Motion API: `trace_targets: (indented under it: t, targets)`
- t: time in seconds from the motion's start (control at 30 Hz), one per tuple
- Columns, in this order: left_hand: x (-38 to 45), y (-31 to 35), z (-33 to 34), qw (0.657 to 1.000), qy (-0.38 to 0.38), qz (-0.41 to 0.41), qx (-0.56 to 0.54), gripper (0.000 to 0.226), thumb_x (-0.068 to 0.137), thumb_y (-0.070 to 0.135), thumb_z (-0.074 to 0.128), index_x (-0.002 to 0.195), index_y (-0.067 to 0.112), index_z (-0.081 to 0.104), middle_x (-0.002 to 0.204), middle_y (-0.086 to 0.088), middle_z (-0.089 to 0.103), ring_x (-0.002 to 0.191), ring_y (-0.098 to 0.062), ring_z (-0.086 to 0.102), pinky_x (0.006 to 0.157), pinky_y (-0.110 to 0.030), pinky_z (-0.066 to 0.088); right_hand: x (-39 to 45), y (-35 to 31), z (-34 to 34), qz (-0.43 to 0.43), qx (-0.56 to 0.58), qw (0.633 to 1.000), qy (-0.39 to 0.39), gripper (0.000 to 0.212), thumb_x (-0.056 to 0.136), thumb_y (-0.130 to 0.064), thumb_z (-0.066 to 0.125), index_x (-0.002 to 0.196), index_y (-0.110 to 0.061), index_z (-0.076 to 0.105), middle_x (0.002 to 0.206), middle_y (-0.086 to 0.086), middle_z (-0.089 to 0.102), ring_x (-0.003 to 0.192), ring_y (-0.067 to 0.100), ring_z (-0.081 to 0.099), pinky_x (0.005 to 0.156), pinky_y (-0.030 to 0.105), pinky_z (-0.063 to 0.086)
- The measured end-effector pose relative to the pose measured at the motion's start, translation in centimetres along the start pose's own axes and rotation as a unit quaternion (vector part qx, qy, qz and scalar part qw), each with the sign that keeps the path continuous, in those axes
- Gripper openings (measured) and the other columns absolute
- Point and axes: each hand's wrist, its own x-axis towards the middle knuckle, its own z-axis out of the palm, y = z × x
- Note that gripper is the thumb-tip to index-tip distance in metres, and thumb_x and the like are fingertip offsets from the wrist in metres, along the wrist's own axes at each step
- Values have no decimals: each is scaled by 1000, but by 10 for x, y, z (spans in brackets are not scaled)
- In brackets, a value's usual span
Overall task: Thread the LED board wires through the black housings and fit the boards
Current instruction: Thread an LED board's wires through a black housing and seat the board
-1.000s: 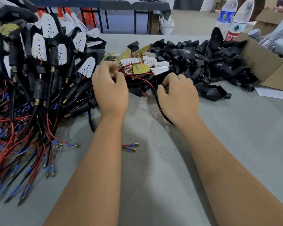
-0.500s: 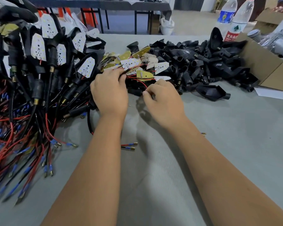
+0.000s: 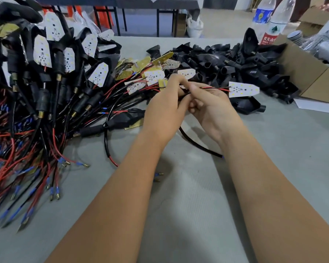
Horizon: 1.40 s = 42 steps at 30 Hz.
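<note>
Both hands have lifted a white arrow-shaped LED board (image 3: 243,89) off the grey worktop (image 3: 179,186); left hand (image 3: 164,109) and right hand (image 3: 215,109) pinch its red-black wires (image 3: 215,88). Tugging could tear the solder joints.

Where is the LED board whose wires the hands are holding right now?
In the head view the LED board sticks out just right of the right hand, above a black housing lying on the table, in front of the housing pile.

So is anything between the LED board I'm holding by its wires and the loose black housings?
Nothing visible. The LED board hangs from its wires, pinched by both hands, just above the nearest black housing.
</note>
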Motion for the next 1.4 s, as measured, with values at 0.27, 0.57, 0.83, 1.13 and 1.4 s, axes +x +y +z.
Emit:
trace_targets:
  t: [0.27, 0.57, 0.83, 1.13, 1.4]
  targets:
    - [2, -10, -6, 997, -9, -3, 81, 21, 96, 17, 53, 112, 20, 66, 101, 7, 67, 88, -11, 57, 75, -26, 42, 3, -7, -9, 3, 271, 958, 92, 16, 99, -4, 48, 97, -2, 64, 85, 7, 65, 69, 8, 59, 70, 16, 54]
    - [1, -8, -4, 996, -19, -5, 92, 19, 99, 30, 48, 96, 25, 67, 68, 12, 59, 63, -5, 52, 57, -29, 39, 4, 1, -8, 13, 130, 987, 89, 23, 103, -11, 42, 92, -8, 62, 78, 5, 67, 61, 9, 58, 60, 19, 51]
    - [3, -26, -15, 991, 19, -72, 109, 37, 99, 34, 40, 65, 20, 44, 54, 0, 43, 52, -15, 39, 51, -31, 32, 13, -8, -30, -22, 235, 948, 213, 26, 104, -13, 41, 85, -11, 59, 65, 0, 64, 51, 5, 52, 55, 18, 49]
    - [6, -28, -11, 982, 24, -85, 168, 43, 95, 35, 44, 59, 17, 31, 53, -1, 39, 50, -14, 36, 47, -28, 24, 11, -11, -34, -66, 223, 937, 260, 28, 105, -14, 39, 85, -11, 58, 72, 3, 63, 54, 7, 50, 57, 18, 46]
    - [2, -26, -14, 989, 38, -69, 126, 37, 94, 38, 44, 61, 22, 39, 53, 2, 44, 52, -13, 40, 49, -29, 28, 6, -16, -38, -45, 203, 962, 179, 20, 103, -18, 43, 95, -12, 60, 78, 4, 67, 57, 11, 53, 59, 20, 49]
